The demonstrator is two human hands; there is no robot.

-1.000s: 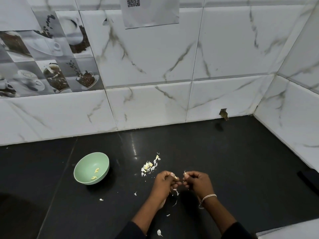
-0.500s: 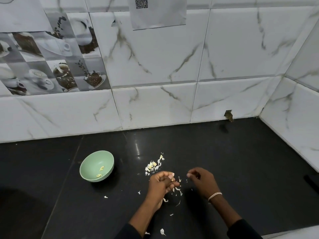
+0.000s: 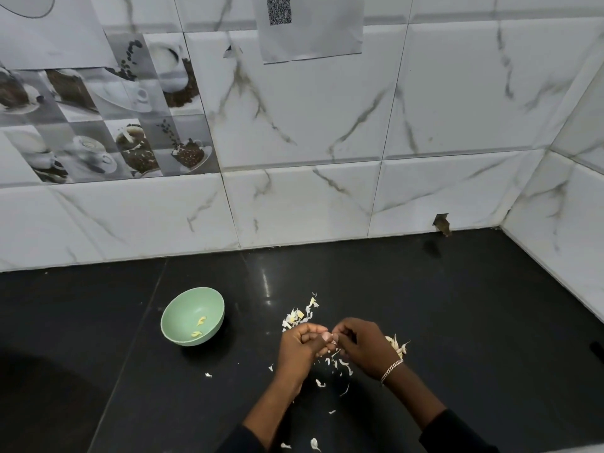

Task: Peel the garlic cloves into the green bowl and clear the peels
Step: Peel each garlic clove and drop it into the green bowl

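Observation:
The green bowl (image 3: 192, 316) stands on the black counter, left of my hands, with two peeled yellow cloves (image 3: 198, 327) inside. My left hand (image 3: 302, 346) and my right hand (image 3: 364, 346) meet fingertip to fingertip above the counter and pinch a small garlic clove (image 3: 330, 337), mostly hidden by the fingers. White peel flakes (image 3: 336, 364) lie scattered under the hands. A pile of peels and garlic bits (image 3: 299, 313) lies just behind my left hand. More garlic pieces (image 3: 397, 344) show right of my right hand.
The black counter (image 3: 457, 322) ends at a white marble-tiled wall behind and on the right. A small notch (image 3: 442, 223) sits at the wall's base. Stray peels (image 3: 314, 443) lie near my sleeves at the lower edge.
Half a second ago my hands were apart; my right hand has moved back left and the fingertips of both hands meet again on the clove. The camera has tilted slightly.

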